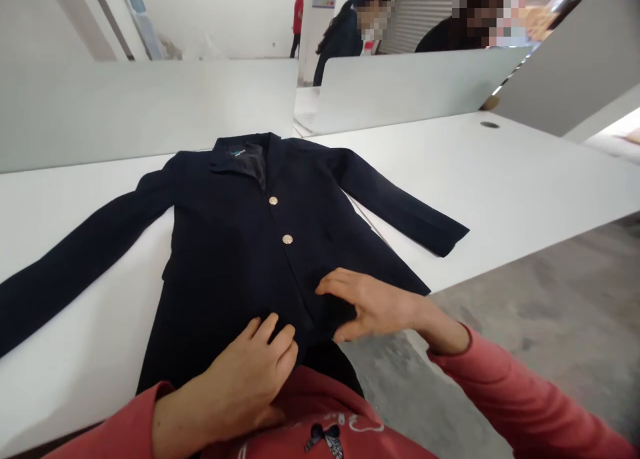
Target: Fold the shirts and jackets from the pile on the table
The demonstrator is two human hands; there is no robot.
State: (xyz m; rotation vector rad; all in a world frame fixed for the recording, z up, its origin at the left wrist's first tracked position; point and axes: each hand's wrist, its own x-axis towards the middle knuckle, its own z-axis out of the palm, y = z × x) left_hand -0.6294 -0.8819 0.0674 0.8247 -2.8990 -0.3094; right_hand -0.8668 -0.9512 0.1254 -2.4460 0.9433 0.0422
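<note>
A dark navy blazer lies front up on the white table, with two gold buttons down its closed front and its sleeves spread to both sides. My left hand is at the lower front edge, fingers bent and slightly apart over the cloth, the thumb lower down and away from the fingertips. Near the bottom front corner on the other side is my right hand, its thumb and fingers spread apart with nothing visibly gripped. The hem beneath my left hand is partly hidden.
The white table extends to the right, with a round cable hole near its back. Frosted partitions line the far edge. Beyond them are several people and a water dispenser. Grey floor shows at right.
</note>
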